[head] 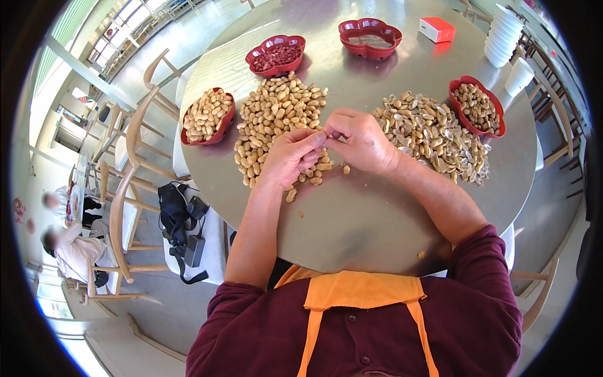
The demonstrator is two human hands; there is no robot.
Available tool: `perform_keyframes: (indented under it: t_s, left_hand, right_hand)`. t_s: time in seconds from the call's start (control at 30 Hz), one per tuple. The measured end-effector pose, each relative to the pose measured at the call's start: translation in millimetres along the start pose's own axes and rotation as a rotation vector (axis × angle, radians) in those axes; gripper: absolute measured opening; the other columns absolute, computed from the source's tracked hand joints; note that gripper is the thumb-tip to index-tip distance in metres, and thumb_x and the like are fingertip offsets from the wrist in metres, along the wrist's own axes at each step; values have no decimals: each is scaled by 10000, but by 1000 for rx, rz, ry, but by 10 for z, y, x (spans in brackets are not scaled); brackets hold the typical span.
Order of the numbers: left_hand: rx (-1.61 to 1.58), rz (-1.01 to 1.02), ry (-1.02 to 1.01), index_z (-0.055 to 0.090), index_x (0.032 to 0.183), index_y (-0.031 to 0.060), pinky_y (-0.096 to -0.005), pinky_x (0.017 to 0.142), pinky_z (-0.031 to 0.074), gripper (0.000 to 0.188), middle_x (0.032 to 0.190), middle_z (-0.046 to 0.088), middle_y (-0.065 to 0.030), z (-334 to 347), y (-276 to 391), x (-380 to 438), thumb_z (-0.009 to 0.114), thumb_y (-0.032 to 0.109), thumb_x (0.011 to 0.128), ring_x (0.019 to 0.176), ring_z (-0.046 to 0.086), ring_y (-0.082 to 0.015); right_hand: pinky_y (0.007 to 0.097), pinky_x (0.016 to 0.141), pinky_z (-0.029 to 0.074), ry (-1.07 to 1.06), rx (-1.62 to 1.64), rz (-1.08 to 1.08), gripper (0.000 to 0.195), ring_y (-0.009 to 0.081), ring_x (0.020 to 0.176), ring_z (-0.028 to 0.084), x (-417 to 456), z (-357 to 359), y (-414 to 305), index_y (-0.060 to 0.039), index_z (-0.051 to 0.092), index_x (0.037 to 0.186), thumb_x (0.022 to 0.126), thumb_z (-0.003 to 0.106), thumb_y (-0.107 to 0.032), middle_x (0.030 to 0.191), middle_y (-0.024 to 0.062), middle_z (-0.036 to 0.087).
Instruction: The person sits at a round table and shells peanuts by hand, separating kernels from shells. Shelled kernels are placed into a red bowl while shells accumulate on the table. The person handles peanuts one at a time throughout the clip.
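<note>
My left hand (294, 155) and my right hand (360, 139) meet fingertip to fingertip above the table, thumbs and forefingers pinched together. Whatever may be between the fingertips is too small or hidden to make out. Beneath and behind my left hand spreads a large heap of unshelled peanuts (278, 106). To the right of my right hand lies a pile of split, empty peanut shells (433, 132). A small piece of peanut (346, 169) rests on the metal tabletop (353, 221) just below the hands.
Red flower-shaped bowls hold peanuts in shell (207, 115), reddish kernels (278, 56) and more peanuts (476, 108); another bowl (370, 38) has little in it. A red-and-white box (437, 29) and stacked white cups (504, 35) stand behind. A black bag (174, 212) lies on a chair; two people sit far left.
</note>
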State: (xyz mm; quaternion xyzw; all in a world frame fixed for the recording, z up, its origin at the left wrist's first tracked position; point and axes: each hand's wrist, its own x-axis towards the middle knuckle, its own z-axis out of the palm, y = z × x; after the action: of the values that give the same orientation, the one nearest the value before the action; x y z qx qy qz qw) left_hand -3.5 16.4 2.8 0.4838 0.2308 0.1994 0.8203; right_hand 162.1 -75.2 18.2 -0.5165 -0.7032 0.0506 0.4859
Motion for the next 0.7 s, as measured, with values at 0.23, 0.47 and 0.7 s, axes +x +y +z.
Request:
perform_keyframes:
  t_s: [0.23,0.47,0.7]
  left_hand:
    - [-18,-6,-7,636,928,4,-182,439,214,177,691,497,25,-27,31,-17,679,169,882,527,347,-30]
    - [-124,-21,-56,636,931,-16,-178,440,255,161,737,544,-8,-69,39,-18,633,143,909,537,382,-37]
    - [-253,18,-78,613,1049,-27,-168,474,289,204,822,547,-30,-93,1,19,568,146,952,640,427,-56]
  right_hand:
    - [325,552,470,-2,150,89,142,210,626,587,-25,48,38,-36,574,768,728,711,-37,706,74,565]
    - [237,634,485,-58,516,311,94,65,675,561,0,9,77,-15,638,857,795,709,-16,733,14,582]
    - [238,642,489,5,353,272,96,73,695,560,26,15,103,-20,644,894,812,693,-30,779,14,584]
